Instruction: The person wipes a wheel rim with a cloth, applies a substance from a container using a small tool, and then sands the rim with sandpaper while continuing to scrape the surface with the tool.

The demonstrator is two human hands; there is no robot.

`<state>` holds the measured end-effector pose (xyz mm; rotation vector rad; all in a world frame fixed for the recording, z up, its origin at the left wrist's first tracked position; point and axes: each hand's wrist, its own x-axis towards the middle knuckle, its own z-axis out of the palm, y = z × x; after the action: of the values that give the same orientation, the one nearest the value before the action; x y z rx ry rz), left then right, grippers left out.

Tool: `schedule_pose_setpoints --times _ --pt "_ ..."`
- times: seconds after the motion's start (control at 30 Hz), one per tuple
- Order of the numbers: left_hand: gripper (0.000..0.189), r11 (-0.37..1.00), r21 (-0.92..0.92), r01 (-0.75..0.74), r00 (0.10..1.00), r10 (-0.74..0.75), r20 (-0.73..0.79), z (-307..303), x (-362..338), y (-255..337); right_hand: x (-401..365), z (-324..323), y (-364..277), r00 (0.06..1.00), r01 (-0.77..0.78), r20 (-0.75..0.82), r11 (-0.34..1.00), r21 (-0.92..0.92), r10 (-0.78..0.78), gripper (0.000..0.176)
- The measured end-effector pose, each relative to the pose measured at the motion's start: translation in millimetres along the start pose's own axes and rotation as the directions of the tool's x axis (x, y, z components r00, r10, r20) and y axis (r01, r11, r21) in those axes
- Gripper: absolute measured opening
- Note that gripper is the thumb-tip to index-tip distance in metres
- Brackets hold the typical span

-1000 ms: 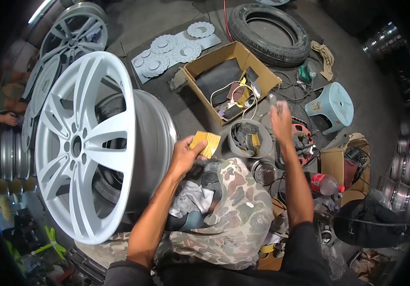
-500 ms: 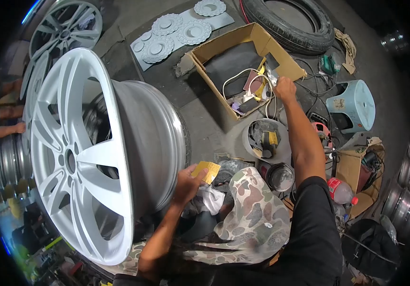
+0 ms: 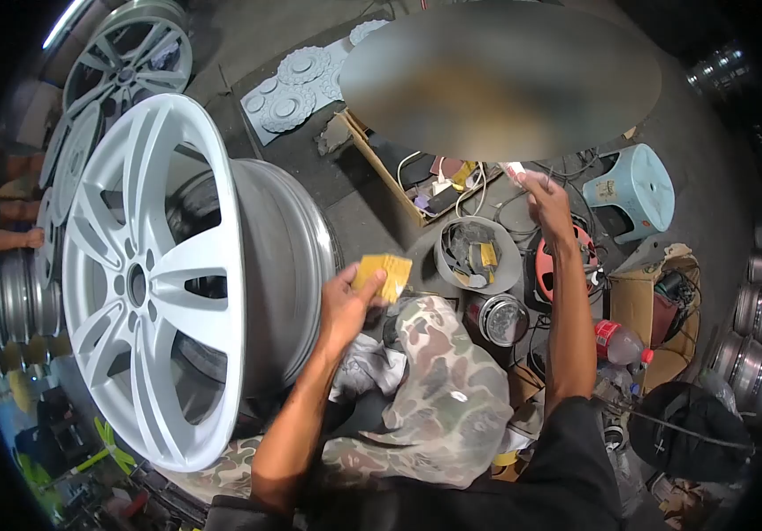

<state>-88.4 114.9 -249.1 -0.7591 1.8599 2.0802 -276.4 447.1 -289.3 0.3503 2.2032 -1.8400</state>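
Between the thumb and fingers of my left hand (image 3: 343,310) is a folded piece of yellow sandpaper (image 3: 392,268), held beside the wheel rim. That silver-white alloy wheel (image 3: 191,314) stands upright at my left, its spoked face turned left. My right hand (image 3: 547,202) is closed on a small white-and-red tube (image 3: 513,170), raised near the corner of the cardboard box (image 3: 381,168). Inside the box lie a white cable, scraps of sandpaper and small pieces. A blurred oval covers most of the box.
A bucket (image 3: 446,264) with sandpaper scraps stands ahead, near a tin (image 3: 503,320). To the right are a blue stool (image 3: 642,190), a red bottle (image 3: 620,343) and another carton (image 3: 638,305). Camouflage cloth (image 3: 452,398) covers my legs. Another person's hand (image 3: 34,237) shows far left.
My right hand has come back from the box, bringing out the small white-and-red tube. My left hand has lifted the sandpaper slightly. A blurred oval now hides much of the box.
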Motion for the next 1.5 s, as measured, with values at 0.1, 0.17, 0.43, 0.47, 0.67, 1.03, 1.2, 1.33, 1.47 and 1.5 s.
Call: schedule_pose_setpoints --times 0.1,0.17,0.43,0.47,0.67,1.03,1.2,1.33,1.47,1.5 --pt "0.032 0.948 0.164 -0.272 0.962 0.272 0.021 4.5 2.3 45.8 -55.6 0.4 -20.9 0.999 -0.021 0.034 0.987 0.158 0.015 0.031" --pt "0.027 0.782 0.236 -0.577 0.817 0.554 0.162 18.8 -13.6 90.6 -93.5 8.9 -50.0 0.994 0.05 0.093 0.988 0.149 -0.065 0.029" --pt "0.025 0.28 0.334 -0.9 0.436 0.572 0.695 59.2 -74.5 174.2 -203.7 32.0 -159.9 0.888 0.442 0.186 0.893 -0.083 -0.422 0.026" --pt "0.025 0.266 0.346 -0.9 0.436 0.551 0.711 59.1 -82.3 176.6 -216.2 31.3 -169.1 0.891 0.448 0.178 0.875 -0.184 -0.418 0.03" --pt "0.029 0.176 0.296 -0.939 0.326 0.734 0.595 28.1 -124.4 160.8 -263.7 22.6 -192.1 0.663 0.744 0.179 0.614 -0.265 -0.727 0.045" --pt "0.039 -0.062 0.457 -0.887 0.223 0.81 0.542 3.3 -156.5 160.9 -318.9 42.6 -210.8 0.363 0.836 0.264 0.187 -0.515 -0.894 0.023" --pt "0.025 -0.185 0.515 -0.837 0.171 0.806 0.567 1.8 -160.4 162.1 -315.3 48.9 -205.9 0.374 0.825 0.221 0.214 -0.524 -0.901 0.022" --pt "0.017 -0.274 0.563 -0.78 0.143 0.797 0.587 1.8 -158.2 156.8 -313.0 58.9 -199.7 0.413 0.815 0.19 0.269 -0.513 -0.891 0.02" --pt "0.016 -0.402 0.629 -0.665 0.209 0.708 0.674 1.9 -159.4 156.0 -303.5 63.3 -179.2 0.698 0.714 0.124 0.67 -0.204 -0.705 0.013" --pt "0.018 -0.454 0.633 -0.627 0.219 0.677 0.702 1.7 -159.0 156.4 -299.1 64.0 -171.7 0.845 0.517 0.15 0.856 0.019 -0.514 0.014"
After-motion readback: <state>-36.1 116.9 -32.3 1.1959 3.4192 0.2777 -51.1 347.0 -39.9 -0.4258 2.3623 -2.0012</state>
